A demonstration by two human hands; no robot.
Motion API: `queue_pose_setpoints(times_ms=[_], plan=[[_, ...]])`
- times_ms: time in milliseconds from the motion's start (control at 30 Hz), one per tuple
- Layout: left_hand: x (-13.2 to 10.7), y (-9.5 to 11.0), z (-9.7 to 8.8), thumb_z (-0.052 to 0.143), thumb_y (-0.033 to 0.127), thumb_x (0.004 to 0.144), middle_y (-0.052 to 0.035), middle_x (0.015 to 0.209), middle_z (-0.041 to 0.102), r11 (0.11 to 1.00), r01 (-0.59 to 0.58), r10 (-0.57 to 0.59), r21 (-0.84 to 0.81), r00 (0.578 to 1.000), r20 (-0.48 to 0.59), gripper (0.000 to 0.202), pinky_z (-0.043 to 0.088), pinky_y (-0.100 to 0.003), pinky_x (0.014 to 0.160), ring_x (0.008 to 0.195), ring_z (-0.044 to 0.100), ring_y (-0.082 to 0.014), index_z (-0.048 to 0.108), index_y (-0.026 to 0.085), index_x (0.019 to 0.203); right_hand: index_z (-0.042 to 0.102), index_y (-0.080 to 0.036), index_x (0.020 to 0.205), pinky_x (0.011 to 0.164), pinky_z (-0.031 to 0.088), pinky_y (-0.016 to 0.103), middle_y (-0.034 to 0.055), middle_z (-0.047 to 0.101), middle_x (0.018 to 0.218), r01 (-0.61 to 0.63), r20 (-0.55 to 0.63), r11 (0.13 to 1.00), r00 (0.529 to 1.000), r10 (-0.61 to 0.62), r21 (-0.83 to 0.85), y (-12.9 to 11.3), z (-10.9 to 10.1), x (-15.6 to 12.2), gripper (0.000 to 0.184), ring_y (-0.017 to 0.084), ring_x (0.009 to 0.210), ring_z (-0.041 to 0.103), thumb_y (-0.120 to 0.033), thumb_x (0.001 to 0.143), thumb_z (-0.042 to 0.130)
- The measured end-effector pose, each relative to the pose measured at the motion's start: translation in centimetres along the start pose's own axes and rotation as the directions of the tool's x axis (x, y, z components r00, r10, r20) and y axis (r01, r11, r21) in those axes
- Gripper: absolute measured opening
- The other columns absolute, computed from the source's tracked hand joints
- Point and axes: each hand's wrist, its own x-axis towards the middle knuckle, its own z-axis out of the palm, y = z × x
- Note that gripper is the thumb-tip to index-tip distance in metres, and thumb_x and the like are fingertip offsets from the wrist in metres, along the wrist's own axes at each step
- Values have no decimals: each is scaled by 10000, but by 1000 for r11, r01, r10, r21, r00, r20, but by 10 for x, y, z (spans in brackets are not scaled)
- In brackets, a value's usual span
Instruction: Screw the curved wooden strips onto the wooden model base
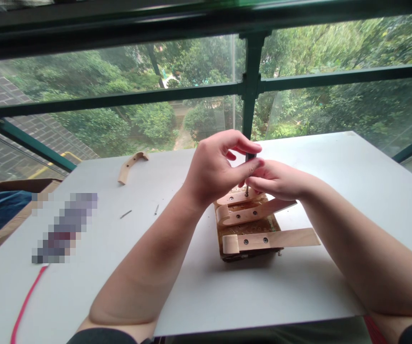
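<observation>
My left hand [216,165] is closed around the dark handle of a screwdriver [250,156], which stands upright with its tip at a screw on the farthest wooden piece [239,196]. Just below, my right hand [277,179] has its fingers curled together at the screwdriver's lower part; its exact grip is partly hidden. Under both hands lies a brown, worn block [245,253]. Two more pale wooden strips with hooked ends cross it, the middle strip [246,215] and the near strip [277,239], each showing two dark screws.
A curved wooden piece [129,166] with two holes lies at the table's [191,296] back left. Two small metal pieces, one slim and dark [126,214], one like a screw [156,209], rest left of the block. A blurred object [66,229] with a red cord [26,301] is farther left.
</observation>
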Motion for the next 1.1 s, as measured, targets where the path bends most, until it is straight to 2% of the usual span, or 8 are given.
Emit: queue_pose_setpoints(times_ms=[133,233,367,467,633,800,1000,1100], plan=[[0,1,0,747,205,813,-52,967,779,1000,0,0,-3,1000,-6,97,636,-329,770,898,749,-194,715,180,902,525,-192,808,610,383,261,-38,499,680,-17,17,1000,1000,17,0,-1,1,1,177,118,631,458,-264,957,465],[0,1,0,718,182,834,-52,1003,777,998,5,-2,-65,999,39,100,652,-338,784,923,754,-200,708,181,934,492,-198,763,594,362,275,-34,476,654,-37,13,999,999,38,-37,-1,1,2,213,125,619,436,-301,948,480],[-1,1,2,655,172,884,-56,1083,767,988,14,4,-151,993,117,130,664,-362,848,1015,748,-214,698,191,1005,566,-201,781,657,400,301,6,584,698,-9,-28,996,1000,6,-83,-1,1,3,132,172,707,533,-263,892,532],[0,1,2,618,164,907,-47,1128,762,989,9,13,-146,988,151,199,652,-368,913,1056,738,-212,706,214,1079,600,-209,821,670,408,302,13,622,723,-1,-59,996,998,-4,-85,-1,2,3,57,184,736,558,-219,855,556],[0,-2,0,583,143,913,-43,1154,762,994,15,3,-107,985,171,286,617,-365,986,1077,732,-212,719,228,1150,546,-199,774,600,386,284,-1,584,708,-62,-38,993,998,58,-99,0,4,3,162,150,658,511,-272,914,507],[-2,0,3,582,147,885,-44,1121,774,994,26,-9,-107,988,153,297,633,-339,908,1028,738,-206,743,215,1126,590,-190,851,675,421,297,32,659,829,-20,-47,995,999,15,-96,-2,3,2,178,175,755,578,-324,941,514],[-1,3,4,675,142,826,-41,1075,771,1000,-4,3,2,996,86,266,623,-332,813,1016,714,-212,775,247,1049,537,-195,716,609,382,306,18,593,661,11,-40,991,999,-16,-137,1,2,3,333,166,649,521,-420,960,512],[1,2,3,704,145,811,-42,1072,737,999,-28,26,31,998,61,257,616,-307,762,999,693,-199,783,267,1023,578,-192,763,617,389,313,26,612,690,35,-53,990,998,-43,-138,2,3,5,286,177,678,525,-408,948,541]])
